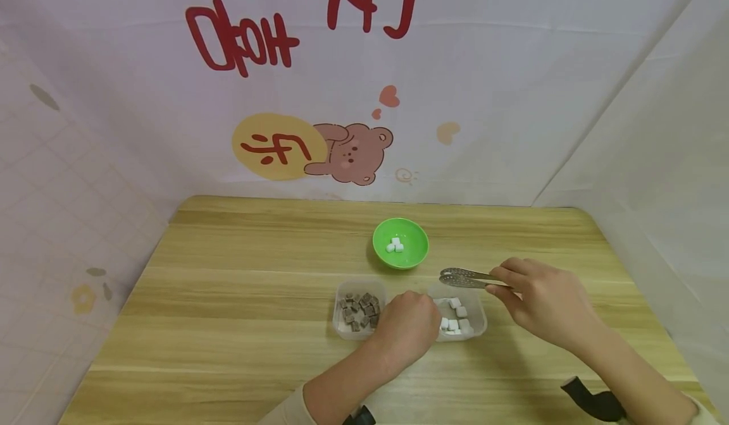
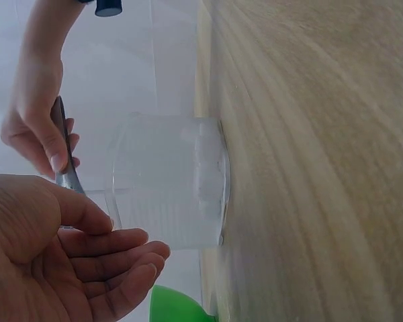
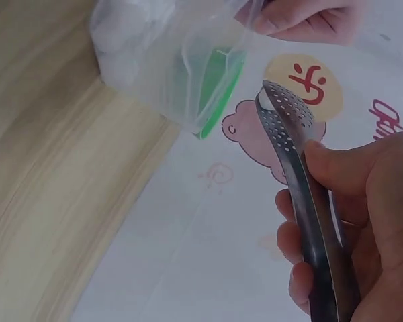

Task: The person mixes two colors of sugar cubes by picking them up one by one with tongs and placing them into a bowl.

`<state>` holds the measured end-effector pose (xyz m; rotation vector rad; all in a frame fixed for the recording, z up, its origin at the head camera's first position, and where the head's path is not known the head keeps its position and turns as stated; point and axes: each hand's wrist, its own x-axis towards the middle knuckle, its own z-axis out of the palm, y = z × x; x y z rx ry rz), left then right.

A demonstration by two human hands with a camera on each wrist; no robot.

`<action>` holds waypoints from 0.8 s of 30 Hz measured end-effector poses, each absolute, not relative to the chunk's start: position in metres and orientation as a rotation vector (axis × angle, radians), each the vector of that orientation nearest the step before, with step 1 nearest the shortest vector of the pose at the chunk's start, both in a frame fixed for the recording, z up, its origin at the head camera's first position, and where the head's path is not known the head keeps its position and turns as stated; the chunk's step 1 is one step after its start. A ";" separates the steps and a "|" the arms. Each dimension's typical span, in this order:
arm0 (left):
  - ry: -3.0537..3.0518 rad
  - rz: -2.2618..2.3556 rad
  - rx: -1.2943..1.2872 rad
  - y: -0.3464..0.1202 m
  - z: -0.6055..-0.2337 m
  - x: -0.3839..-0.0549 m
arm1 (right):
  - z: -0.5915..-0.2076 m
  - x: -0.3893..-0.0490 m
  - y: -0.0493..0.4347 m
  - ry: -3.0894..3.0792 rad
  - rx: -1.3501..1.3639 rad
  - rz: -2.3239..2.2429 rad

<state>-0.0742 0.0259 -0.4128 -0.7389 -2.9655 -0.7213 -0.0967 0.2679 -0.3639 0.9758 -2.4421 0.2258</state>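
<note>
In the head view my right hand (image 1: 552,301) grips metal tongs (image 1: 464,277) with perforated tips, above the back of a clear plastic container (image 1: 481,331). A small white cube (image 3: 266,100) sits between the tong tips in the right wrist view. Several white cubes (image 1: 453,325) lie in that container. My left hand (image 1: 409,327) is at the container's left side, thumb and fingers together at the rim, pinching it; part of that wall is hidden. Behind, a green bowl (image 1: 418,257) holds 3 white cubes (image 1: 395,245).
Left of my left hand stands a second clear container (image 1: 343,333) with several brown cubes (image 1: 366,300). The wooden table (image 1: 228,298) meets a white printed curtain (image 1: 484,96) at the back, with more curtain on both sides.
</note>
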 end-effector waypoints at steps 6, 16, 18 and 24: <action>-2.970 -0.713 -0.741 0.025 -0.413 -0.075 | -0.366 -0.112 0.261 -2.444 0.949 0.323; -3.001 -0.701 -0.777 0.026 -0.415 -0.077 | -0.379 -0.140 0.248 -2.469 0.890 0.433; -3.000 -0.716 -0.779 0.026 -0.415 -0.077 | -0.383 -0.144 0.246 -2.482 0.875 0.448; -3.010 -0.667 -0.789 0.026 -0.415 -0.077 | -0.394 -0.152 0.239 -2.583 0.807 0.465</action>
